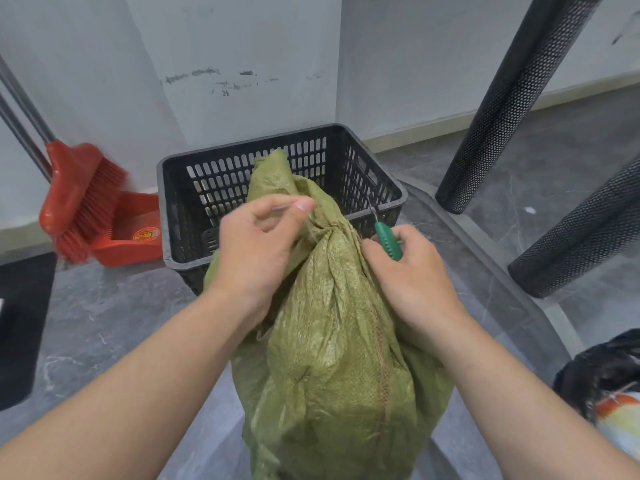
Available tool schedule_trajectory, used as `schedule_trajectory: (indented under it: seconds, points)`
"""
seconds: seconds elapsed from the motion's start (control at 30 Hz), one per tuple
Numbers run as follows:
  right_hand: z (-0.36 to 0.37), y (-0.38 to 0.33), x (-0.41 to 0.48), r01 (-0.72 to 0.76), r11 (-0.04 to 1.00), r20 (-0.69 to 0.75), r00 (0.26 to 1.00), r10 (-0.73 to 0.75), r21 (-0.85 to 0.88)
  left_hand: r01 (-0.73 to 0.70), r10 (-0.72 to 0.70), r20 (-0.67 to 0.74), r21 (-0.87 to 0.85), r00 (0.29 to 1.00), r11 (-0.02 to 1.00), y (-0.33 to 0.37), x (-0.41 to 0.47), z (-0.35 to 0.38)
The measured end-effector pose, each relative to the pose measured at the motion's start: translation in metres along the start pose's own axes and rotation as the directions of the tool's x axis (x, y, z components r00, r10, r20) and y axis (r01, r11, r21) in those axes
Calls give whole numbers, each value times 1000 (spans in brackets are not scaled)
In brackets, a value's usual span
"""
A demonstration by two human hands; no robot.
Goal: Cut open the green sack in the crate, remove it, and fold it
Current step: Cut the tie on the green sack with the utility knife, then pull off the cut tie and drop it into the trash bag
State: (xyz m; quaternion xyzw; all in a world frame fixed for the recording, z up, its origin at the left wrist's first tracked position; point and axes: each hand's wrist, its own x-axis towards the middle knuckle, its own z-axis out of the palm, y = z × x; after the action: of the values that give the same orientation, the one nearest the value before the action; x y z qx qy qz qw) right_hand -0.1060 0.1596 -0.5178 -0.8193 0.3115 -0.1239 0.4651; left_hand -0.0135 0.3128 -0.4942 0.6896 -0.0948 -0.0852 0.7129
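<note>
A grey, marble-veined floor [104,323] is seen beneath everything, bounded by pale walls [242,46] whose paint is scuffed behind the crate. A black slotted crate [363,161] is set close to the wall corner. The green sack [332,358] is found mostly on the near side of the crate, its bulk low in the foreground, while its gathered neck and loose top flap are laid over the near rim into the crate. The neck is attended from both sides. The left hand [258,251] is held in a narrow grip, a thin pale strand being pinched between thumb and forefinger just beside the gather. The grip of the right hand [415,285] is closed round a green-handled tool [388,241], whose thin metal tip is pointed upward beside the neck. A red broom [79,195] and a red dustpan [131,237] are propped at the left wall. Two black perforated tubes [512,109] are slanted at the right, and a translucent curved edge [485,244] is visible beneath them. A black bag [602,368] is seen at the lower right.
</note>
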Motion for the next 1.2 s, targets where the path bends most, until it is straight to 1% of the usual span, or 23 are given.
schedule_trajectory:
  seconds: [0.03, 0.1, 0.17, 0.23, 0.3, 0.37, 0.47, 0.53, 0.6, 0.73, 0.77, 0.87, 1.03, 1.2]
  points:
    - [-1, 1, 1, -7, 1000, -3, 1000, 7, 19, -40, 42, -75, 28, 996, 999, 3, 5, -5]
    - [-5, 2, 2, 2, 1000, -10, 1000, -1, 25, -129, 128, -194, 4, 973, 992, 9, 14, -13]
    - [-11, 3, 4, 41, 999, -13, 999, -41, -4, -175, 158, -229, -58, 961, 983, 14, 20, -17]
    - [-16, 4, 5, 66, 998, -10, 998, -66, 13, -173, 147, -171, -150, 974, 974, 19, 21, -16]
    - [-21, 2, 6, 78, 997, 8, 997, -78, 16, -152, 134, -102, -200, 986, 968, 20, 17, -9]
    - [-23, 2, 7, 100, 995, 5, 995, -100, 3, -120, 112, -52, -208, 992, 971, 21, 10, 2]
    - [-29, 6, 8, 102, 994, -34, 994, -101, 35, -72, 75, 8, -193, 997, 979, 25, -3, 24]
    - [-35, 12, 12, 78, 993, -81, 994, -71, 85, -42, 48, 33, -167, 998, 985, 27, -10, 39]
    - [-44, 18, 17, 48, 980, -122, 992, -25, 192, 1, 9, 56, -165, 998, 986, 29, -17, 58]
    - [-66, 32, 25, -49, 952, -146, 984, 97, 303, 104, -95, 75, -138, 993, 985, 30, -30, 99]
    - [-72, 37, 27, -58, 954, -161, 981, 109, 293, 129, -119, 85, -132, 989, 983, 29, -34, 110]
    - [-91, 56, 34, -66, 982, -199, 975, 101, 178, 188, -174, 113, -136, 978, 973, 18, -44, 140]
    - [-111, 101, 47, -132, 986, -212, 965, 152, 107, 271, -253, 148, -120, 956, 955, -17, -64, 185]
    - [-113, 151, 57, -173, 985, -221, 962, 162, -28, 414, -393, 221, -58, 893, 908, -51, -79, 216]
